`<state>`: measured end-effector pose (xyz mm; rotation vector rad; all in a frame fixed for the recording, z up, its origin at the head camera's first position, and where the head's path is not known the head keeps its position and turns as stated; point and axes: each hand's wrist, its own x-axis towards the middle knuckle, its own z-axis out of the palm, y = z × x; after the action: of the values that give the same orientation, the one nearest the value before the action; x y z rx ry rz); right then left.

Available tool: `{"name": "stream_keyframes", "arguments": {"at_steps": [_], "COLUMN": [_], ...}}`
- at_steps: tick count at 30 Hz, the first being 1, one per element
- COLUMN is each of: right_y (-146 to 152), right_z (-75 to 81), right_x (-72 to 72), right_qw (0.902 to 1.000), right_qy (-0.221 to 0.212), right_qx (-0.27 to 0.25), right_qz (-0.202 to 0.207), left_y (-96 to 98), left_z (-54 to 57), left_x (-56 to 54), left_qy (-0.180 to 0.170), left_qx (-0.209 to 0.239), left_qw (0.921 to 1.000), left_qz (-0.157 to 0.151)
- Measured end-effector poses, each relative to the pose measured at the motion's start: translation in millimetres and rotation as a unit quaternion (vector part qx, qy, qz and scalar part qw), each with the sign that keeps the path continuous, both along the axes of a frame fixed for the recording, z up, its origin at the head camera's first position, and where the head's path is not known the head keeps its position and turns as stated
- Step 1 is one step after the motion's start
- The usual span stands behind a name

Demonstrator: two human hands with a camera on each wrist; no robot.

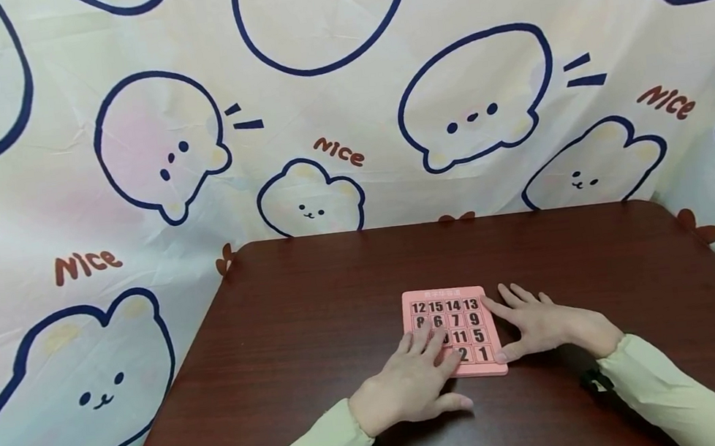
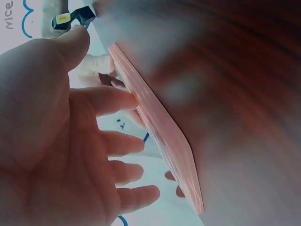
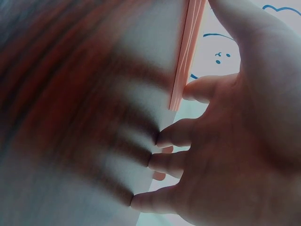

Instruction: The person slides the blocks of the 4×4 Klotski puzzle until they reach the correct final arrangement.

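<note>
A pink number sliding puzzle [image 1: 456, 320] lies flat on the dark wooden table, its top row reading 12, 15, 14, 13. My left hand [image 1: 409, 388] spreads over its lower left part and hides some of the tiles. In the left wrist view the index finger meets the top of the puzzle [image 2: 162, 120], while the thumb stands clear of it. Along the right edge my right hand [image 1: 541, 325] rests with index finger and thumb against the board's side. Its other fingers [image 3: 171, 132] touch the table, fairly straight.
The brown table [image 1: 289, 319] has rounded far corners. Behind it and to the sides hangs a pale cloth [image 1: 377, 103] with cartoon bears and the word Nice. A dark strap device [image 1: 596, 381] sits at the right wrist, beneath the sleeve [image 1: 674, 385].
</note>
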<state>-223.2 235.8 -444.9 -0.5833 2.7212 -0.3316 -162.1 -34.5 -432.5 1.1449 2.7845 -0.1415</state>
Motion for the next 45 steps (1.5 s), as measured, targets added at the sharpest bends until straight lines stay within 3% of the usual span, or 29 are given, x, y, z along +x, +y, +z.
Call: {"name": "stream_keyframes", "arguments": {"at_steps": [8,14,25,38,45], "right_y": [0.4,0.3,-1.7,-2.7,-2.5], "right_z": [-0.9,0.7,3.1,2.6,2.9], "right_x": [2.5,1.2,2.5,1.5,2.5], "right_qw": [0.9999,1.0,1.0,1.0,1.0], "right_qy": [0.004,0.0,0.002,-0.002,-0.004], "right_qx": [-0.008,-0.005,0.001,0.008,0.004], "right_qz": [0.007,0.005,0.001,-0.001,-0.003], "left_y": [12.9,-2.2,-36.6,-48.1,-45.9], "left_z": [-1.2,2.0,5.5,4.8,7.3], "left_x": [-1.0,-0.9,2.3,5.4,4.2], "left_qy": [0.009,-0.021,-0.032,-0.047,-0.041], "left_qx": [-0.007,0.019,0.035,0.026,0.019], "left_qw": [0.9999,0.9996,0.9979,0.9958,0.997], "left_qz": [-0.013,0.007,0.044,0.074,0.063]}}
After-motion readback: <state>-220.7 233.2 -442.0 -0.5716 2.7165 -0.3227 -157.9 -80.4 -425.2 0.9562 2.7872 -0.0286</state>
